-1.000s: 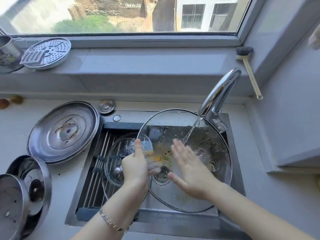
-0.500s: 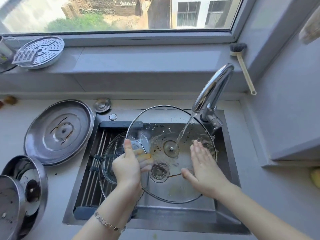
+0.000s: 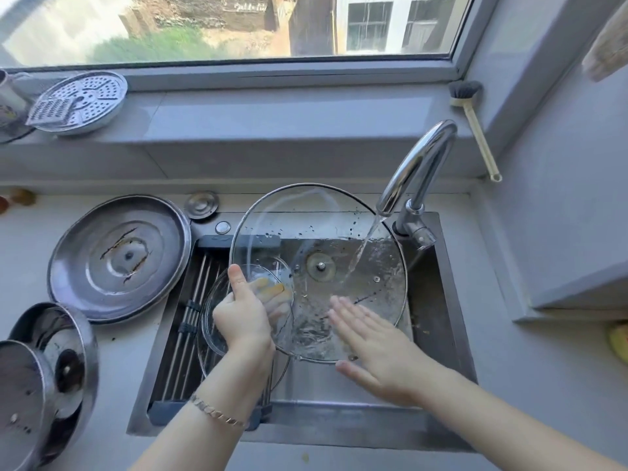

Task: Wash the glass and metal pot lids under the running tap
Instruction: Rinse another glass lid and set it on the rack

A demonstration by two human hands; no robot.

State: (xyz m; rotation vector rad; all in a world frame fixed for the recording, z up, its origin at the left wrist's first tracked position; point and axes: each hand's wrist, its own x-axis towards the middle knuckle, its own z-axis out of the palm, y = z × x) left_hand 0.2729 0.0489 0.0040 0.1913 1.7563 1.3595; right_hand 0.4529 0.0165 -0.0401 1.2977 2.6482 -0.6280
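Observation:
A large round glass lid (image 3: 306,219) with a metal rim is held tilted over the sink (image 3: 438,311), under the water stream from the chrome tap (image 3: 418,168). My left hand (image 3: 243,311) grips its left rim, thumb on the near face and fingers behind the glass. My right hand (image 3: 377,348) lies flat with straight fingers against the lid's lower right part. A smaller glass lid (image 3: 212,321) rests on the drying rack (image 3: 188,321) behind my left hand. A big metal lid (image 3: 119,256) lies on the counter at the left.
Two more steel lids (image 3: 44,379) lean at the left edge. A perforated steamer plate (image 3: 80,100) and a dish brush (image 3: 474,120) sit on the window sill. A small metal cap (image 3: 201,204) lies behind the sink. The wall closes in on the right.
The large glass lid has been tipped and shifted up and left under the stream. My right hand slid down toward the lid's lower edge. My left hand kept its grip.

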